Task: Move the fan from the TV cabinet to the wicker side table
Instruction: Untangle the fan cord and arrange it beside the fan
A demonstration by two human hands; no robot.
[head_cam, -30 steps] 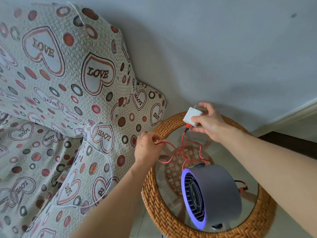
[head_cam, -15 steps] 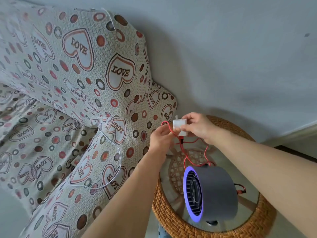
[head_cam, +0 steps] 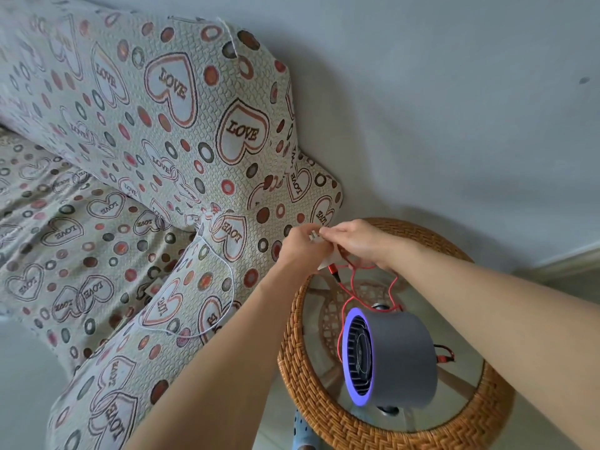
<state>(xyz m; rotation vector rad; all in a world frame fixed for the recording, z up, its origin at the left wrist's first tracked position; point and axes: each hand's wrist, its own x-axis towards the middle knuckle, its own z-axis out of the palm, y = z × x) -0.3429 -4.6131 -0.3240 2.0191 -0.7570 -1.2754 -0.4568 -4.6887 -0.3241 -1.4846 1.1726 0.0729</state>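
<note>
Fan (head_cam: pixel 394 355): grey cylindrical housing, violet-lit ring round the dark grille, standing on the glass top of the round wicker side table (head_cam: pixel 328 414); red cable (head_cam: pixel 349 295) running in loops from the fan's far side up to the hands. Left hand (head_cam: pixel 300 246) and right hand (head_cam: pixel 355 243): meeting over the table's far rim, fingers of both closed on a small white plug adapter (head_cam: pixel 326 263), largely hidden between them, with the cable's red connector at its lower end. Adjacent: sofa (head_cam: pixel 168 177) under a heart-and-circle "LOVE" cover, left of the table; pale wall (head_cam: pixel 438 108) behind.
</note>
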